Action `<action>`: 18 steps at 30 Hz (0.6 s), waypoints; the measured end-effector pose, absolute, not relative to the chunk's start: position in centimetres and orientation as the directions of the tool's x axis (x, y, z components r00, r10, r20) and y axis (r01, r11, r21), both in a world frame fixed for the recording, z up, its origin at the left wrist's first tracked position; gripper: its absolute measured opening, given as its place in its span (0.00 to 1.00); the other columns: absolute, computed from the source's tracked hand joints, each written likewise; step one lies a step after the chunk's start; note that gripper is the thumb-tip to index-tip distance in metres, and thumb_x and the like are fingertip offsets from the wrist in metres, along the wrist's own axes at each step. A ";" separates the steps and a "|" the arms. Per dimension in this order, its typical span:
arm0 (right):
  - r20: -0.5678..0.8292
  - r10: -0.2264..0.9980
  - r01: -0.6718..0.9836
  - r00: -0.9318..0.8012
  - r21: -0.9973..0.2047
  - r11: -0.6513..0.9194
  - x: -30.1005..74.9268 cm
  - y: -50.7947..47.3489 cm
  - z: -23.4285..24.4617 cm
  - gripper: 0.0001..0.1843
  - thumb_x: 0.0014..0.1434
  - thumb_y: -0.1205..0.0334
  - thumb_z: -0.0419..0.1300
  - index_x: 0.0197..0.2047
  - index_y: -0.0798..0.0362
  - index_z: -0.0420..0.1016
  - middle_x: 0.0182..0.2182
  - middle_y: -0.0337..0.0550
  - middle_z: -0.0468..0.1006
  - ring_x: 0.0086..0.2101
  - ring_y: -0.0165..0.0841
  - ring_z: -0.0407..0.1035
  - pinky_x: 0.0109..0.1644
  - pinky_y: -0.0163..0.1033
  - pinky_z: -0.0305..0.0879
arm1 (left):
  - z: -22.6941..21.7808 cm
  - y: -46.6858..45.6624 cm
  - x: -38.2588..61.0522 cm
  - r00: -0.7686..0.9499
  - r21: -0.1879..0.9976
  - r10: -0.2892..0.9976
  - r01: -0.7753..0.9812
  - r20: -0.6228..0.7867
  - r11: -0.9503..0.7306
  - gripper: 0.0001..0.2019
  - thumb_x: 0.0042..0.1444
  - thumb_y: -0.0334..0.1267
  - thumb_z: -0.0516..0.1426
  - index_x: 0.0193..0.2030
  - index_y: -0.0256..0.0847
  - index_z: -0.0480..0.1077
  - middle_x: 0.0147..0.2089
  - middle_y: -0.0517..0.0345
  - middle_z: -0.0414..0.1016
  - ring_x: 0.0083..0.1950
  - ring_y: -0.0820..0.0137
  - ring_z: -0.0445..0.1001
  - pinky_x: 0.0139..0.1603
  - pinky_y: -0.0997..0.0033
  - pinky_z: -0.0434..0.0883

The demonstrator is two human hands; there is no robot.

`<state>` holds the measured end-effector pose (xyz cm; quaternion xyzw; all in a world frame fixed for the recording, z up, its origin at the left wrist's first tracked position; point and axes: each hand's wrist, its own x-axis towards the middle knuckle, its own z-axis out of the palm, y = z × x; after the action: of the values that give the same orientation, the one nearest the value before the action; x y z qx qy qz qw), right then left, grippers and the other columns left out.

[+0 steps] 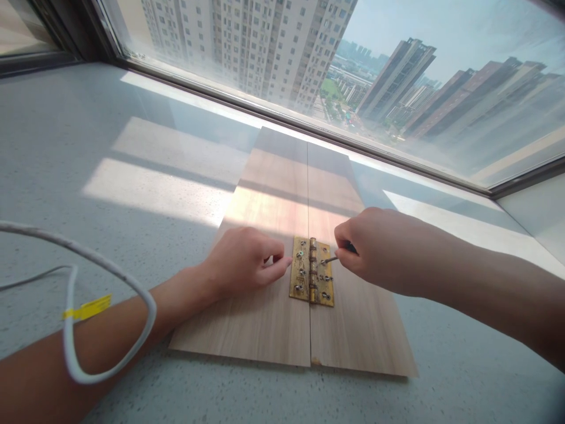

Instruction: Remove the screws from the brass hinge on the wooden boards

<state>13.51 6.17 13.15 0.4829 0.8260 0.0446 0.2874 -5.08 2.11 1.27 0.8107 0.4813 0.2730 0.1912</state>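
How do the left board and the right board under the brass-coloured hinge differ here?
The left board looks broader at its near end than the right board. The right board shows a small brownish mark at its near inner corner; the left board shows none there. A thin tool reaches over the right board to the hinge; none shows over the left board. Both have pale wood grain and lie side by side.

White cable [152, 309]: looped at the left, close to the camera.
Yellow tag [92, 307]: fixed to the cable.
Windowsill [132, 247]: pale, speckled, banded with sunlight and shadow.
Window frame [70, 35]: dark.
Pale high-rise [256, 47]: just outside, many-windowed.
Farther towers [395, 79]: rightward, under hazy blue sky [397, 20].
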 end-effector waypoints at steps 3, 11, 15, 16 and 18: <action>-0.464 0.790 0.721 -0.402 0.372 0.585 12.8 5.8 13.0 0.14 0.52 0.69 0.58 0.18 0.51 0.63 0.17 0.41 0.65 0.16 0.28 0.55 0.22 0.38 0.45 | 1.3 2.1 -5.1 0.382 0.579 0.892 0.681 0.243 -0.449 0.17 0.57 0.42 0.54 0.19 0.38 0.64 0.17 0.65 0.57 0.21 0.77 0.55 0.26 0.71 0.48; -0.324 0.586 0.564 -0.743 0.169 0.808 13.8 5.7 13.1 0.07 0.54 0.70 0.55 0.26 0.51 0.65 0.25 0.39 0.70 0.20 0.28 0.55 0.24 0.38 0.44 | 1.1 2.3 -4.9 0.383 0.590 0.899 0.683 0.215 -0.432 0.16 0.57 0.44 0.53 0.21 0.39 0.65 0.18 0.65 0.59 0.22 0.76 0.56 0.27 0.70 0.49; -0.157 0.678 0.694 -0.718 -0.092 0.714 15.0 5.3 13.0 0.12 0.63 0.64 0.47 0.30 0.51 0.67 0.28 0.40 0.73 0.26 0.31 0.64 0.29 0.37 0.54 | 1.1 2.2 -4.9 0.373 0.591 0.906 0.692 0.199 -0.414 0.16 0.57 0.45 0.53 0.21 0.39 0.65 0.18 0.65 0.59 0.22 0.76 0.56 0.28 0.70 0.49; -0.146 0.701 0.715 -0.699 -0.111 0.690 15.2 5.1 12.9 0.13 0.65 0.61 0.47 0.31 0.50 0.68 0.28 0.41 0.74 0.27 0.32 0.65 0.29 0.37 0.55 | 1.2 2.2 -4.9 0.372 0.592 0.907 0.693 0.195 -0.412 0.16 0.57 0.45 0.53 0.21 0.39 0.65 0.18 0.65 0.59 0.22 0.76 0.56 0.28 0.70 0.49; -0.134 0.762 0.770 -0.634 -0.015 0.638 15.6 4.9 12.7 0.17 0.67 0.52 0.46 0.34 0.50 0.70 0.27 0.42 0.74 0.25 0.34 0.64 0.26 0.39 0.52 | 1.2 2.1 -5.0 0.374 0.595 0.907 0.691 0.191 -0.410 0.17 0.57 0.45 0.53 0.21 0.39 0.64 0.18 0.65 0.59 0.23 0.76 0.56 0.28 0.69 0.48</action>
<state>15.59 4.89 12.69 0.4238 0.9032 -0.0351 0.0576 -4.95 2.15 1.22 0.8008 0.4990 0.2528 0.2142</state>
